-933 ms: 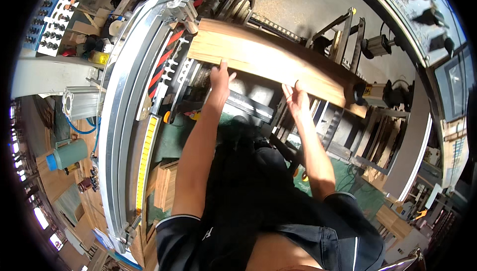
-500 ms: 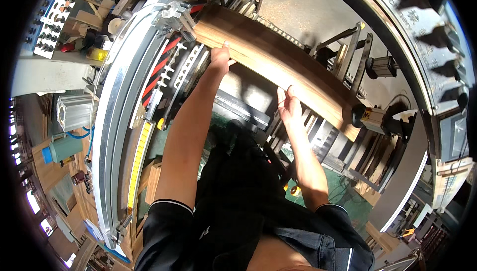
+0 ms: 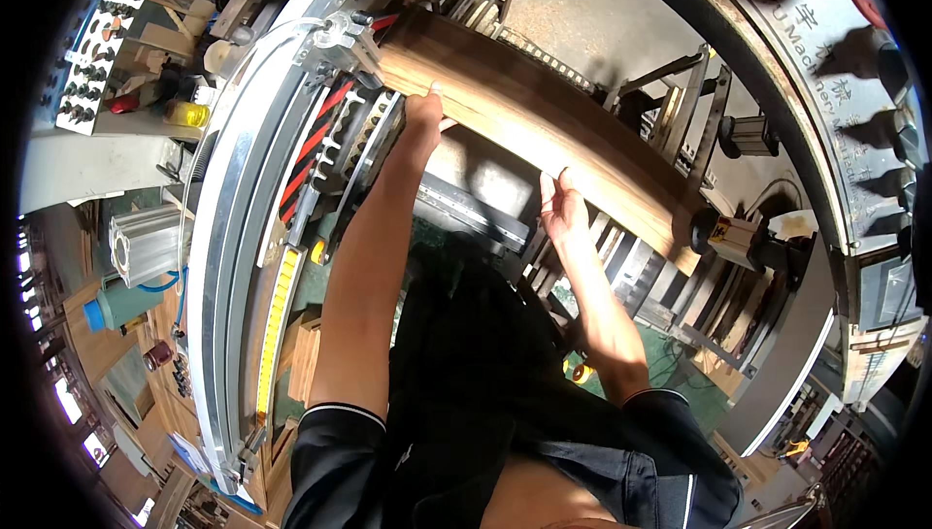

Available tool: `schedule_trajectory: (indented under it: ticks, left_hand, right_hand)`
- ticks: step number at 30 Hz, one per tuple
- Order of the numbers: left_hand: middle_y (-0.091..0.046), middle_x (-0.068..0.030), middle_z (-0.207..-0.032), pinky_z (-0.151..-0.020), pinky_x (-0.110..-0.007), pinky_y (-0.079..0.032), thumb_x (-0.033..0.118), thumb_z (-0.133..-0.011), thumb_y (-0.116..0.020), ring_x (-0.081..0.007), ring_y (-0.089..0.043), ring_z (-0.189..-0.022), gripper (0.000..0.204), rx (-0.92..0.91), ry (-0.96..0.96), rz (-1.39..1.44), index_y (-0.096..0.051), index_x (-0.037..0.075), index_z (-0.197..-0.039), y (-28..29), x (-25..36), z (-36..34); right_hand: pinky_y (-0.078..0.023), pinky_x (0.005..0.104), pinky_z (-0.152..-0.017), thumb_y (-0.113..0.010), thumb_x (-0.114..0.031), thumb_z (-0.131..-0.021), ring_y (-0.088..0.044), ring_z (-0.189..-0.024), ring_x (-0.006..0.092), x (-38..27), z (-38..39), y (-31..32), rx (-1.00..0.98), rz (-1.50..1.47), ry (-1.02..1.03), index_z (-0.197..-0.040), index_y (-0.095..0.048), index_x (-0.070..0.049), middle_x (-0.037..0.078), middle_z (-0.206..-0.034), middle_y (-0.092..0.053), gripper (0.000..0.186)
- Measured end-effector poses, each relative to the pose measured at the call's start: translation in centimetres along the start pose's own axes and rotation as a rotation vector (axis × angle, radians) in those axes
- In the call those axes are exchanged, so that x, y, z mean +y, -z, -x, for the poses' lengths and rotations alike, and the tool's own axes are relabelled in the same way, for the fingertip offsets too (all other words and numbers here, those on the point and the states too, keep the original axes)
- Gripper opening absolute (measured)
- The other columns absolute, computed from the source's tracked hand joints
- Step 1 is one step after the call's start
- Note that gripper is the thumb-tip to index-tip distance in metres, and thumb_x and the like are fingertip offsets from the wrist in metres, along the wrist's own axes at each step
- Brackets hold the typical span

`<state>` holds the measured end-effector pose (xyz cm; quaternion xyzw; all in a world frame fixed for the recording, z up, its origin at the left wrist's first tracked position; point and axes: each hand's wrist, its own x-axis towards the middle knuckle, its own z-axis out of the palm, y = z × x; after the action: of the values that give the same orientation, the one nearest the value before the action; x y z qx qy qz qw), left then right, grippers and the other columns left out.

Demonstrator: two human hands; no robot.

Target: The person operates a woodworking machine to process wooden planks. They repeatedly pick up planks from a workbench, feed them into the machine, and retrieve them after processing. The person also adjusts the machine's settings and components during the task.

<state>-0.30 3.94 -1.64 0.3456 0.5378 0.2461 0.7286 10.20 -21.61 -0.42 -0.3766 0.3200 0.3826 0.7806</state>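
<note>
A long brown wooden board point(image 3: 544, 119) lies slantwise across the machine in front of me, from the clamp at upper left to the roller-like fitting at right. My left hand point(image 3: 424, 114) grips its near edge close to the left end, thumb on top and the other fingers mostly hidden under the wood. Farther along the same edge, my right hand point(image 3: 563, 205) holds the board with thumb and fingertips, palm turned up. Beside the board's left end stands a clear and metal clamp block point(image 3: 340, 39).
A curved-looking metal rail point(image 3: 225, 238) runs down my left, next to a yellow measuring strip point(image 3: 279, 320). At right are a black-ended cylinder point(image 3: 743, 240) and a large dark frame beam point(image 3: 777, 63). A knob panel point(image 3: 105, 49) stands at far left.
The view has shifted slightly. Both hands keep nearly the same places on the board's near edge, and the board has hardly moved.
</note>
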Motion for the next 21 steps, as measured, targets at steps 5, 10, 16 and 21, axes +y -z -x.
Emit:
schedule_trajectory:
  ticks: [5, 10, 16, 21]
  left_hand:
    - [-0.049, -0.0193, -0.118, -0.082, -0.059, -0.049, 0.024, -0.093, -0.051, -0.0364, -0.056, -0.102, 0.046, 0.036, 0.031, 0.012, -0.037, -0.008, -0.123, -0.6, 0.6, 0.3]
    - [-0.044, -0.0218, -0.122, -0.082, -0.058, -0.049, 0.025, -0.093, -0.052, -0.0395, -0.052, -0.106, 0.049, 0.015, 0.045, 0.026, -0.035, -0.011, -0.123, -0.5, 0.7, 0.5]
    - [-0.043, -0.0214, -0.121, -0.082, -0.054, -0.051, 0.027, -0.091, -0.053, -0.0393, -0.051, -0.105, 0.053, 0.028, 0.046, -0.01, -0.034, -0.012, -0.122, -0.9, 1.4, 1.9]
    - [-0.048, -0.0189, -0.112, -0.069, -0.043, -0.058, 0.033, -0.092, -0.052, -0.0303, -0.055, -0.091, 0.053, -0.038, 0.037, -0.099, -0.038, -0.01, -0.119, 1.0, 0.8, 1.0]
  right_hand:
    - [-0.055, 0.0338, -0.082, -0.059, -0.017, -0.088, -0.062, -0.085, 0.0207, -0.5, -0.3, -0.2, -0.007, 0.057, 0.018, -0.1, -0.058, -0.003, 0.008, -0.091, -0.062, 0.018]
    - [-0.054, 0.0368, -0.085, -0.06, -0.019, -0.087, -0.061, -0.086, 0.0232, -0.6, -0.3, 0.2, -0.002, 0.134, 0.008, -0.1, -0.057, -0.003, 0.009, -0.093, -0.06, 0.021]
    - [-0.052, 0.0365, -0.088, -0.06, -0.025, -0.088, -0.06, -0.093, 0.0246, -0.4, 0.4, 0.1, -0.006, 0.269, 0.016, -0.103, -0.054, -0.006, 0.009, -0.096, -0.057, 0.025]
    - [-0.05, 0.0373, -0.089, -0.06, -0.032, -0.088, -0.056, -0.102, 0.024, 0.4, 0.6, 0.6, -0.07, 0.355, 0.045, -0.115, -0.049, -0.002, 0.013, -0.112, -0.055, 0.042]
